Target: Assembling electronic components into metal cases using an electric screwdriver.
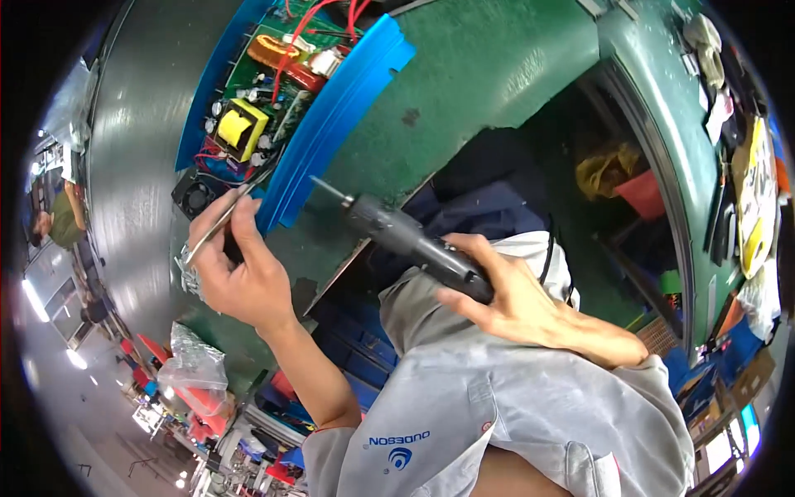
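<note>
My left hand pinches a slim metal tool that looks like tweezers. Its far end reaches toward the lower end of an open blue metal housing. Inside the housing sits a green circuit board with a yellow-wrapped transformer, a copper-coloured coil and red wires. A small black fan lies at the housing's lower end, just beyond my left fingers. My right hand is wrapped round a black electric screwdriver. Its bit points up and left, close to the housing's right wall but apart from it.
The green bench top has a cut-out edge in front of me, with dark blue cloth below. A clear plastic bag lies at lower left. Tools and bags line the right side. Another person is at far left.
</note>
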### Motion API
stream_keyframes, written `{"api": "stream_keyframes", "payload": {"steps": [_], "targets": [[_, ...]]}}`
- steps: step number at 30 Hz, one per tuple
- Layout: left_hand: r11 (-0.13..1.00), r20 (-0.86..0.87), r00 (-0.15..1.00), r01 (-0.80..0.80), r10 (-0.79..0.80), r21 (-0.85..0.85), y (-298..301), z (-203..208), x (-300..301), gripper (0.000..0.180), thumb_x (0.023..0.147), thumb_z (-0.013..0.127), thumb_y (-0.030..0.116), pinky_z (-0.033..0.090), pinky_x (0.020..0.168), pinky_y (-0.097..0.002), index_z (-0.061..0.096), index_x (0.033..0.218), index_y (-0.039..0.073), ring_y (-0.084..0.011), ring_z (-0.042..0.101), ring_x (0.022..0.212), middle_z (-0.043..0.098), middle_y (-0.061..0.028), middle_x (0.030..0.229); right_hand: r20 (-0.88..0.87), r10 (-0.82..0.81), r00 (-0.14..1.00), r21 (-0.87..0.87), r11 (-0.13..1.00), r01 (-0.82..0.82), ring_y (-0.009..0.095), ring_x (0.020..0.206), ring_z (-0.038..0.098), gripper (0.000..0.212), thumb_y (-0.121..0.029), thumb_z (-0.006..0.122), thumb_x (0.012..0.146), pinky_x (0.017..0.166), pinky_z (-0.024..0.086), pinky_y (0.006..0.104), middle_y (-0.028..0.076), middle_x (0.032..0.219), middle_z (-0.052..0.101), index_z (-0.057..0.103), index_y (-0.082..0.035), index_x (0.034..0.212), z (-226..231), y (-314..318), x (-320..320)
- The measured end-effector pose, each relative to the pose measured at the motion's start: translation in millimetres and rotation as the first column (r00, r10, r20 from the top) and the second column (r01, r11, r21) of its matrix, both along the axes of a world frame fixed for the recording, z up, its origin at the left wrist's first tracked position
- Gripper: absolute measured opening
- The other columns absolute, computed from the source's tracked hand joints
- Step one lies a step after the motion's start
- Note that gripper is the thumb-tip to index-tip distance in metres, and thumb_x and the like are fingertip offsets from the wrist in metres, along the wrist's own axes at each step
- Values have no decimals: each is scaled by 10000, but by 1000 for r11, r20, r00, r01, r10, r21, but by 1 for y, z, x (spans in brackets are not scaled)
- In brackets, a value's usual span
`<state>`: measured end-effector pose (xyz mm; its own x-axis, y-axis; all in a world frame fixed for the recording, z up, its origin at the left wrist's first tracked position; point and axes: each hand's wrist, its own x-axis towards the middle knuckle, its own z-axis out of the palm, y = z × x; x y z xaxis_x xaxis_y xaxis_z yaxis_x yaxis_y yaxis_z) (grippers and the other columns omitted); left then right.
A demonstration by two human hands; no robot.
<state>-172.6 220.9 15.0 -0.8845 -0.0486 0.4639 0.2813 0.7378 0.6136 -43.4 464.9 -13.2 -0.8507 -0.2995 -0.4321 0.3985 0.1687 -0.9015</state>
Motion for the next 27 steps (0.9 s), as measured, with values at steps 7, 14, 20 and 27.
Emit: {"api": "stream_keyframes", "payload": {"steps": [7, 14, 20, 27], "targets": [[999, 38, 999, -26, 27, -35, 4, 4, 8, 128, 954, 650, -7, 586, 758, -285, 634, 1063, -74, -183, 698, 825, 694, -132, 977, 34, -5, 999, -151, 989, 10, 279, 637, 597, 446, -340, 373, 1083, 641, 454, 392, 152, 720, 574, 446, -13, 1378, -6, -4, -4], [997, 31, 999, -38, 41, -72, 3, 8, 5, 140, 951, 663, 5, 585, 762, -284, 637, 1068, -68, -179, 699, 827, 698, -135, 977, 42, -2, 999, -182, 983, 10, 256, 600, 547, 475, -370, 324, 1096, 615, 426, 380, 118, 673, 522, 452, -7, 1374, -8, -5, -10], [997, 41, 998, -42, 44, -59, 2, 5, 3, 147, 952, 665, 10, 584, 761, -281, 636, 1074, -65, -176, 700, 825, 702, -133, 979, 73, 30, 997, -232, 973, -12, 230, 669, 566, 522, -418, 302, 1098, 663, 431, 366, 117, 701, 548, 463, -6, 1377, -12, -5, -12], [996, 54, 997, -52, 55, -71, 4, 6, 6, 146, 955, 664, 18, 584, 753, -278, 636, 1074, -62, -172, 696, 830, 702, -132, 980, 148, 53, 988, -224, 974, -19, 221, 698, 573, 552, -456, 284, 1096, 685, 433, 363, 127, 736, 581, 467, -22, 1385, -11, -3, -8]]}}
